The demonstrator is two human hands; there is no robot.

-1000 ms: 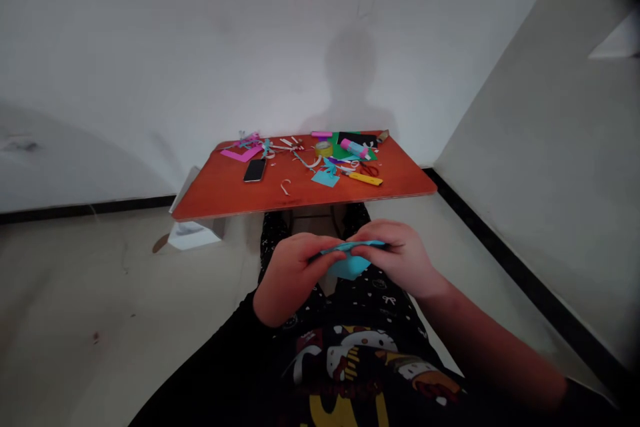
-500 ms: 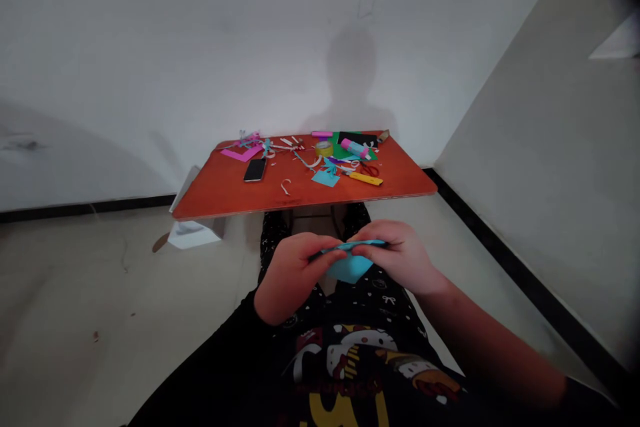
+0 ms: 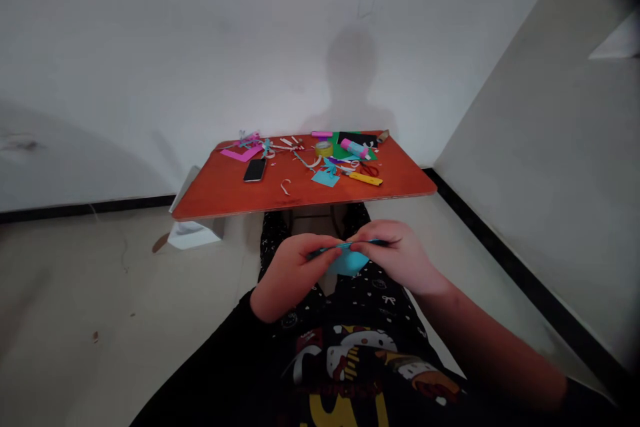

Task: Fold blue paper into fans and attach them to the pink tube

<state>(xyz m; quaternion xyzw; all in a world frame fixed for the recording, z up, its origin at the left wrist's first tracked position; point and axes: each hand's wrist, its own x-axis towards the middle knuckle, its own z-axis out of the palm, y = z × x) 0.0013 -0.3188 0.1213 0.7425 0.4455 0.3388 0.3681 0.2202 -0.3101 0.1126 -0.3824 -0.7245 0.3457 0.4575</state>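
A piece of light blue paper (image 3: pixel 349 263) is held above my lap, in front of the table's near edge. My left hand (image 3: pixel 299 270) pinches its upper edge between thumb and fingers. From the other side my right hand (image 3: pixel 395 255) pinches the same edge, the fingertips of both hands nearly meeting in the middle. Along that edge the paper looks folded over, and its lower part hangs down below the thumbs. Fingers cover much of the fold.
On the orange-red table (image 3: pixel 225 193) lie a phone (image 3: pixel 255 170), a yellow cutter (image 3: pixel 365 178), red-handled scissors (image 3: pixel 370 169), a tape roll (image 3: pixel 324 149), a glue stick (image 3: pixel 355 148), a blue paper square (image 3: pixel 325 178) and paper scraps. A white object (image 3: pixel 194 235) stands below at left.
The light blue paper's hanging part shows a little shorter, and less of its edge shows by my right hand. Both hands keep their pinch with barely any movement.
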